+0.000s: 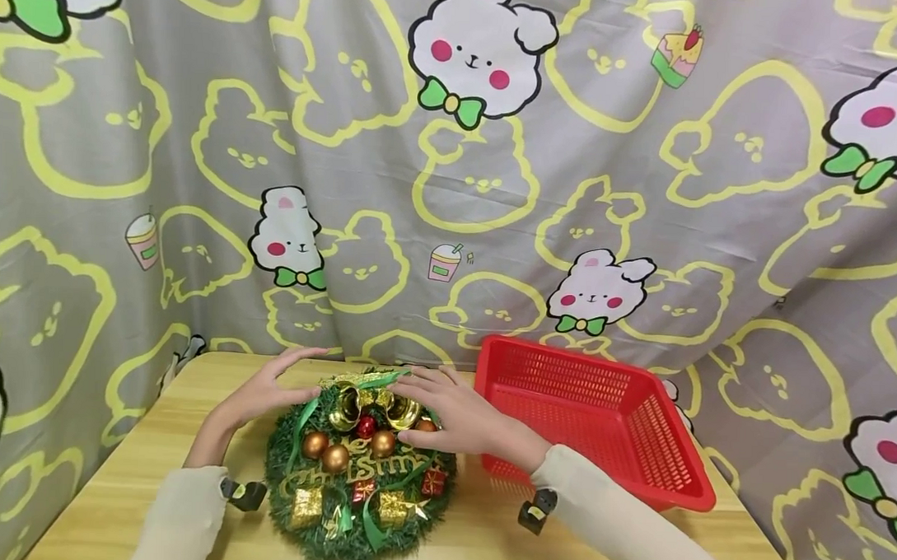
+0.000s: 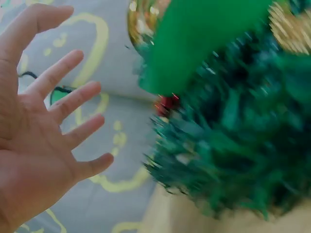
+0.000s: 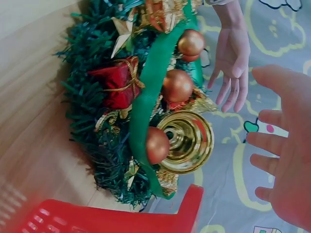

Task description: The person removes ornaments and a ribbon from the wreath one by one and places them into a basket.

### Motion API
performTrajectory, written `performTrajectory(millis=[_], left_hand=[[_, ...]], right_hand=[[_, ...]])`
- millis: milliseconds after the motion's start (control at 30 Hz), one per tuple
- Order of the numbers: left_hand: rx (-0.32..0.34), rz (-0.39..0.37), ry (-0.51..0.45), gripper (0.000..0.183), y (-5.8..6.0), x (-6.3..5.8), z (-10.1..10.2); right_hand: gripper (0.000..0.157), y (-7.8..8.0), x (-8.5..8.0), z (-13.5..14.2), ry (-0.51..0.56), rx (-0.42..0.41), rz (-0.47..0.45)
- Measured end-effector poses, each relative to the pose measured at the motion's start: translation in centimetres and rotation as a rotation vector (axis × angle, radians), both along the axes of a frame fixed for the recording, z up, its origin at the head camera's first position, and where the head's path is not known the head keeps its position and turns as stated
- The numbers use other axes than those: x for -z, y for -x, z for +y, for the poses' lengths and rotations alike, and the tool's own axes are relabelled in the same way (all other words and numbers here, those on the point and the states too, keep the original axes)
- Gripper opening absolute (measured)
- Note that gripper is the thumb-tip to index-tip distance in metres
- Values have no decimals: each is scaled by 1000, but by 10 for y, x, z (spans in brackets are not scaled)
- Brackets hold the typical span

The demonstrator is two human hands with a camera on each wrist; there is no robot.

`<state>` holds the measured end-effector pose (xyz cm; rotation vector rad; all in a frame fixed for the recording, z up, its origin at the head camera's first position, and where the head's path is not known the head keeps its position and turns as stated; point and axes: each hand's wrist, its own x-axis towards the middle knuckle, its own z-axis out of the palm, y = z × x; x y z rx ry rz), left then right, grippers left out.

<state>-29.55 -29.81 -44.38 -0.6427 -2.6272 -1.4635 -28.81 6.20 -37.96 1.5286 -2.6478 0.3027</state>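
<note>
A green Christmas wreath (image 1: 335, 548) lies on the table, trimmed with golden bells (image 3: 194, 145), copper balls (image 1: 335, 457), a green ribbon (image 2: 194, 43), gift boxes (image 1: 307, 506) and golden lettering. At its left side is my left hand (image 1: 266, 393), fingers spread; the left wrist view shows this hand (image 2: 43, 121) apart from the foliage. My right hand (image 1: 451, 412) hovers over the upper right of the wreath in the head view, near a bell. Loosely extended fingers of that hand (image 3: 291, 150) appear in the right wrist view, holding nothing.
A red plastic basket (image 1: 680, 453) with perforated walls stands right of the wreath, close to my right forearm. The light wooden table (image 1: 215, 379) ends at a grey patterned curtain (image 1: 374, 294), which hangs behind and at both sides.
</note>
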Motion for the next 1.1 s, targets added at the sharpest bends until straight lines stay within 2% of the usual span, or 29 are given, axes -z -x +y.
performTrajectory(millis=[133,233,467,567,700,867,1100], left_hand=[[-27,43,36,56,0,10,-4],[-35,57,69,54,-1,13,-6],[-8,18,123,51,-1,18,-14],[-1,28,152,51,-2,18,-14],[-44,97,257,52,-8,19,-11],[-117,166,420,51,-15,27,-11],[-134,214,444,50,-18,27,-14]], right_hand=[[64,0,2,-6,-17,-26,34],[62,0,3,-10,-37,-39,41],[57,1,13,-24,-102,-54,76],[56,1,17,-28,-113,-51,67],[55,1,21,-29,-113,-60,70],[55,-2,27,-29,-146,-61,74],[54,0,30,-36,-170,-60,103]])
